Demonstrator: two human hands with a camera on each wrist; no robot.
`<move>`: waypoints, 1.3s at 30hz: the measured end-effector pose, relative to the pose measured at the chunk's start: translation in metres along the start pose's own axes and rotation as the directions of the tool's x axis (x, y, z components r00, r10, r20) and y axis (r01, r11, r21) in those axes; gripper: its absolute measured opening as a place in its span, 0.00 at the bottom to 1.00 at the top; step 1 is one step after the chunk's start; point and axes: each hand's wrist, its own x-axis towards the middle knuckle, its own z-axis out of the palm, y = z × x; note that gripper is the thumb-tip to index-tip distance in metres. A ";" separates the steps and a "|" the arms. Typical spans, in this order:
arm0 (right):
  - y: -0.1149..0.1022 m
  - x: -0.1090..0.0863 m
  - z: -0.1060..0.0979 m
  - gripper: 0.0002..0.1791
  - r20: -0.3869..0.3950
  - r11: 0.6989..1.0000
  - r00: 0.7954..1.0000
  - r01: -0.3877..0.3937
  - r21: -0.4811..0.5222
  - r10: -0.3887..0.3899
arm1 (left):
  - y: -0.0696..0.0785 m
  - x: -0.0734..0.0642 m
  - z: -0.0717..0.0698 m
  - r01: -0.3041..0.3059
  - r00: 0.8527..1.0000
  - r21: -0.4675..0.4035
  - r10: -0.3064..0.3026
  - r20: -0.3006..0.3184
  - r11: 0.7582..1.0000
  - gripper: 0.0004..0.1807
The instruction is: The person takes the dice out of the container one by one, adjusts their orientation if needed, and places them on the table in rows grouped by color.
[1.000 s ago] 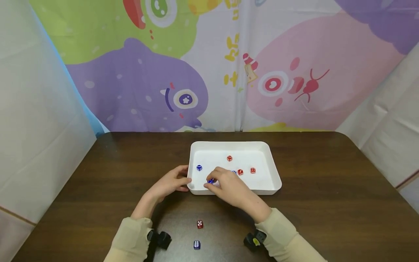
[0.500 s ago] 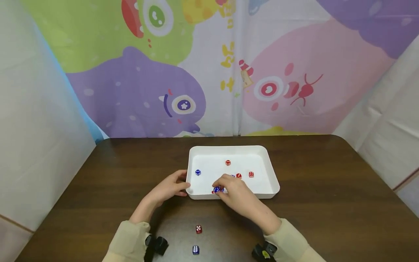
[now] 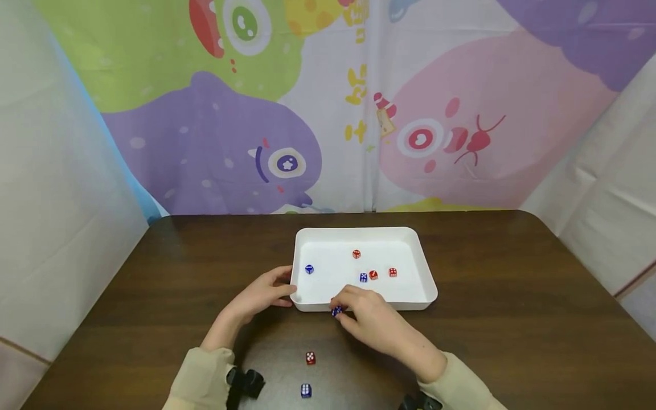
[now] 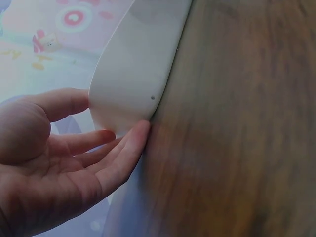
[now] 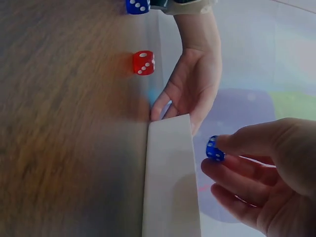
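Between thumb and fingertips, my right hand (image 3: 374,319) pinches a blue die (image 3: 336,311) with white dots, over the near rim of the white tray (image 3: 430,296). The right wrist view shows this blue die (image 5: 215,149) above the tray's outer wall (image 5: 170,182). A sliver of red shows behind the right fingers, mostly hidden. My left hand (image 3: 263,293) holds the tray's near left corner. In the left wrist view its thumb meets the rim and its fingers (image 4: 133,140) touch the wall low down.
Inside the tray are a red die (image 3: 356,254), a blue die (image 3: 310,269), another blue die (image 3: 363,277) beside a red die (image 3: 373,275), and one more red die (image 3: 392,272). Nearer me on the brown table (image 3: 154,319) lie a red die (image 3: 310,358) and a blue die (image 3: 306,390).
My right hand has brought the blue die from inside the tray toward me, to the near rim. A blue die it partly covered now shows fully. The left hand stays at the corner.
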 end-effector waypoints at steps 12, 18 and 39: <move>-0.010 -0.006 -0.008 0.04 0.186 1.000 0.982 0.011 0.022 -0.015 | -0.009 0.005 0.000 0.002 1.000 -0.016 -0.003 -0.020 1.000 0.28; -0.016 -0.008 -0.009 0.05 0.235 0.999 0.971 0.045 0.023 -0.049 | -0.010 0.006 -0.001 -0.004 1.000 -0.025 0.003 -0.018 1.000 0.28; -0.031 -0.016 0.002 0.08 0.366 0.977 0.911 0.212 -0.018 -0.190 | -0.012 0.006 -0.003 -0.008 1.000 -0.028 0.009 0.019 1.000 0.28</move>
